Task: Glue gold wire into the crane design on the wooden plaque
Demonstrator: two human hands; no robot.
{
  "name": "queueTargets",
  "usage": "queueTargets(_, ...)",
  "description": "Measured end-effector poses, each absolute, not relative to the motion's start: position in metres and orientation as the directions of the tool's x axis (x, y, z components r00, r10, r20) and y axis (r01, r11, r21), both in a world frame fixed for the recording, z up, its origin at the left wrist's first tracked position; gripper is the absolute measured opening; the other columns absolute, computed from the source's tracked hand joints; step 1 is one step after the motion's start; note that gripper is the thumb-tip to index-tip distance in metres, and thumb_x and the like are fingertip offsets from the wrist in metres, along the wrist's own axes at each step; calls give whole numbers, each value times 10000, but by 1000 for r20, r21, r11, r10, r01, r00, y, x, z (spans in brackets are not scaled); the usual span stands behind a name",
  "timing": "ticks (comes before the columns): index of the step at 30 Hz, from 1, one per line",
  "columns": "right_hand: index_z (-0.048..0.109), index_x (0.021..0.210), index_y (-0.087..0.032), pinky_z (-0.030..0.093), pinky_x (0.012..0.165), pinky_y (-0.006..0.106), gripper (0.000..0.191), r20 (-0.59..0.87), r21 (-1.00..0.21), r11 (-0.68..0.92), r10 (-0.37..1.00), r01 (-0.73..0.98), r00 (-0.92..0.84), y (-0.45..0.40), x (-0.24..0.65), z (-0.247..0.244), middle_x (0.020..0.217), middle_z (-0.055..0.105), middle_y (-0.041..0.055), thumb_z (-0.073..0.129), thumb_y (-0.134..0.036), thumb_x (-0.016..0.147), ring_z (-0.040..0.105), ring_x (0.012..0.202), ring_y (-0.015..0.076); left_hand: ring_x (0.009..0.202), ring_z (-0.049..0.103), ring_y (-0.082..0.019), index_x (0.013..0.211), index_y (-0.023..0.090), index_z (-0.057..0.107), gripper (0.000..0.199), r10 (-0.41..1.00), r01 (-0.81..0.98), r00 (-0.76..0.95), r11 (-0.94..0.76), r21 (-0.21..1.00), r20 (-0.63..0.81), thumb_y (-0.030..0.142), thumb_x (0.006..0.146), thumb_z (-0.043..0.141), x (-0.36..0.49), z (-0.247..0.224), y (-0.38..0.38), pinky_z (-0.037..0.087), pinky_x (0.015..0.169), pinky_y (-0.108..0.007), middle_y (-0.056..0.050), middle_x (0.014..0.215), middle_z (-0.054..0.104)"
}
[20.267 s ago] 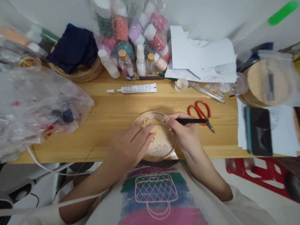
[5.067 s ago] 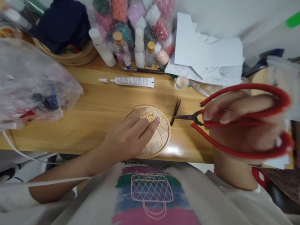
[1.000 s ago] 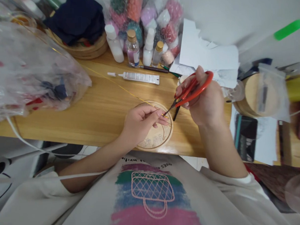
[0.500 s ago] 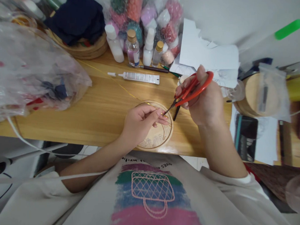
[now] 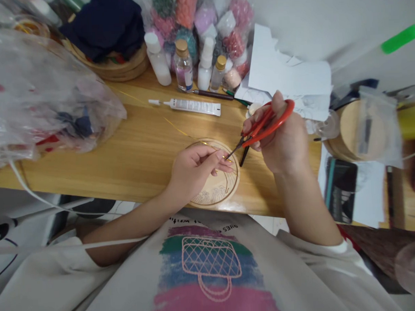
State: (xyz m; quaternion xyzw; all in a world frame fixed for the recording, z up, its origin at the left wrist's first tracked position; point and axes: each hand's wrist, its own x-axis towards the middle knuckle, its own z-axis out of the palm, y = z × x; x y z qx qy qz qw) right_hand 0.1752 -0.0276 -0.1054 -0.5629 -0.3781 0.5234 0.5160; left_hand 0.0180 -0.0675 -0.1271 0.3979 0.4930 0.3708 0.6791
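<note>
My left hand (image 5: 197,167) is closed in a pinch on a thin gold wire (image 5: 174,126), above a round wooden disc (image 5: 209,199). Line drawings mark the disc's pale face, and a short piece of gold wire seems to lie along its right part. From my left hand the wire runs up and left across the table. My right hand (image 5: 284,143) grips red-handled scissors (image 5: 268,127). Their dark blade tips reach my left fingertips, beside the gold wire there. A dark thin stick (image 5: 244,156) sits just below the scissors, partly covered.
A white glue tube (image 5: 195,106) lies behind the disc, with a dark pen-like tool (image 5: 213,95) beyond it. Several small bottles (image 5: 184,67) line the back. A bulging plastic bag (image 5: 47,98) fills the left; papers (image 5: 290,81) and a dark phone-like object (image 5: 341,191) are at right.
Both hands and the scissors hold almost the same place. The view has shifted very slightly.
</note>
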Motion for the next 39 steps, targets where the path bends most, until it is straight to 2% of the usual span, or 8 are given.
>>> queueTargets(5, 543, 609, -230, 234, 331, 258, 545, -175, -982, -156, 966, -111, 189, -29, 175, -105, 555, 610, -2, 584, -722, 840, 418, 353, 75, 663, 747, -159, 769, 169, 701, 163, 893, -103, 230, 417, 903, -386, 295, 858, 649, 18, -128, -68, 481, 552, -219, -42, 754, 775)
queueTargets(11, 511, 666, -223, 247, 383, 207, 561, -97, -995, -102, 979, 17, 178, -27, 176, -108, 577, 575, -35, 470, -734, 893, 465, 399, 66, 657, 737, -150, 784, 168, 690, 167, 909, -134, 220, 388, 912, -355, 324, 843, 678, 19, -130, -68, 493, 572, -223, -25, 750, 766)
queueTargets(18, 506, 609, -239, 214, 317, 218, 561, -102, -995, -99, 959, -24, 265, -26, 170, -104, 535, 587, -33, 573, -759, 807, 432, 370, 70, 717, 741, -152, 821, 176, 682, 156, 897, -202, 213, 427, 881, -386, 307, 769, 750, 23, -132, -70, 486, 610, -226, -15, 808, 764)
queueTargets(24, 509, 605, -240, 233, 328, 237, 530, -80, -997, -80, 962, -8, 260, -25, 170, -105, 543, 563, -28, 558, -703, 860, 436, 368, 70, 774, 750, -178, 848, 155, 686, 247, 815, -330, 333, 571, 751, -474, 304, 702, 818, 28, -137, -72, 500, 652, -243, -48, 862, 774)
queueTargets(29, 486, 597, -238, 240, 331, 232, 543, -112, -994, -108, 969, -29, 219, -21, 170, -111, 505, 521, -43, 559, -708, 857, 404, 355, 67, 732, 732, -150, 791, 148, 669, 151, 703, -451, 379, 708, 544, -601, 279, 810, 741, 33, -131, -64, 497, 657, -228, -45, 783, 759)
queueTargets(32, 476, 593, -238, 239, 328, 232, 543, -129, -992, -124, 970, -38, 206, -18, 168, -115, 490, 522, -44, 555, -703, 863, 397, 346, 67, 639, 666, -110, 756, 149, 644, 190, 660, -483, 368, 738, 472, -655, 291, 871, 697, 39, -127, -59, 460, 598, -210, -26, 700, 706)
queueTargets(36, 449, 553, -241, 224, 322, 237, 569, -141, -990, -134, 963, -47, 230, -16, 164, -118, 442, 491, -50, 570, -711, 847, 365, 319, 66, 467, 432, -43, 689, 145, 622, 347, 643, -502, 371, 746, 437, -670, 420, 873, 723, 48, -125, -55, 293, 435, -178, 21, 584, 552)
queueTargets(39, 444, 559, -245, 239, 327, 243, 564, -151, -989, -144, 961, -44, 233, -15, 164, -119, 441, 486, -51, 567, -712, 850, 358, 325, 72, 416, 312, -18, 663, 131, 611, 434, 611, -499, 389, 769, 400, -690, 484, 906, 679, 54, -122, -54, 209, 380, -157, 50, 537, 438)
